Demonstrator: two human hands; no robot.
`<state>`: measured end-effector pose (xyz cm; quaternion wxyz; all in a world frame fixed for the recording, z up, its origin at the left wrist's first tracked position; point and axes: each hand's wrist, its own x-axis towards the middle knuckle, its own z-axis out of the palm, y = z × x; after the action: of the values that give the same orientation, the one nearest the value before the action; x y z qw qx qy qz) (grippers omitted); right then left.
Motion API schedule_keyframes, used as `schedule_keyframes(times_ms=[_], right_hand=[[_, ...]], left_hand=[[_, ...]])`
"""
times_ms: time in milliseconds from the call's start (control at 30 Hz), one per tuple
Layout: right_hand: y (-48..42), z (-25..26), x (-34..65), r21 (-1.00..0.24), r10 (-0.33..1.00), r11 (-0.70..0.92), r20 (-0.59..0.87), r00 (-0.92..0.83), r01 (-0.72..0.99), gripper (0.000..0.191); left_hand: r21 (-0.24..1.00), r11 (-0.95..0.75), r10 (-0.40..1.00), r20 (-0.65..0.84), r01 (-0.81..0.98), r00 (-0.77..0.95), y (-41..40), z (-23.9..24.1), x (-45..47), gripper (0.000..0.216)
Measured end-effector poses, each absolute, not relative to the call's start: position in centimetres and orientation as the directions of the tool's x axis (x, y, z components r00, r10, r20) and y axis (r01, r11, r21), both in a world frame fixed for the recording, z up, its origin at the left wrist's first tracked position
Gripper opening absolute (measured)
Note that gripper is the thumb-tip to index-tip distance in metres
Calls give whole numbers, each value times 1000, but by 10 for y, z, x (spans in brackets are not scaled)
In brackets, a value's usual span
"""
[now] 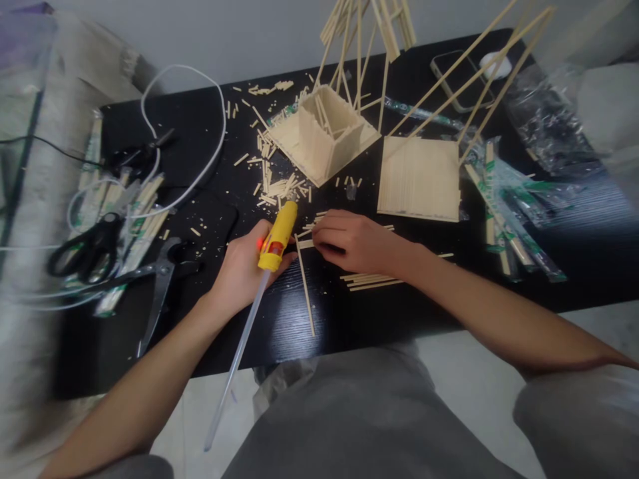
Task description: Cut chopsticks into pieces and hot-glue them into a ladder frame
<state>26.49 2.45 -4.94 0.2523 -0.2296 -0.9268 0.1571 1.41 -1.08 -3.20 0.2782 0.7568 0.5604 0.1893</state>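
My left hand (pixel 238 269) is wrapped round a yellow glue gun (pixel 278 235) with a clear glue stick (pixel 234 362) sticking out behind it toward me. Its nozzle points at short wooden sticks (pixel 305 243) on the black table (pixel 279 319). My right hand (pixel 352 241) is curled, fingers pressing on those sticks next to the nozzle. A long thin stick (pixel 305 287) lies between my hands. More cut sticks (pixel 372 281) lie under my right wrist.
A small wooden stick box (pixel 327 136) on a base stands behind, with a flat stick panel (pixel 420 178) to its right and a tall stick frame (pixel 369 26) above. Scissors (pixel 90 245), pliers (pixel 160 279), white cable (pixel 200 166) and wrapped chopsticks lie left; wrappers (pixel 514 206) and a phone (pixel 459 80) lie right.
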Motion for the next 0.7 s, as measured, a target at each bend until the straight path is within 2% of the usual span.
schedule_keyframes(times_ms=[700], right_hand=[[21,-56,247,-546,630,741,362,-687,392,9]], left_hand=[[643,-220,954,-15,733,299,-11,-34,14,27]])
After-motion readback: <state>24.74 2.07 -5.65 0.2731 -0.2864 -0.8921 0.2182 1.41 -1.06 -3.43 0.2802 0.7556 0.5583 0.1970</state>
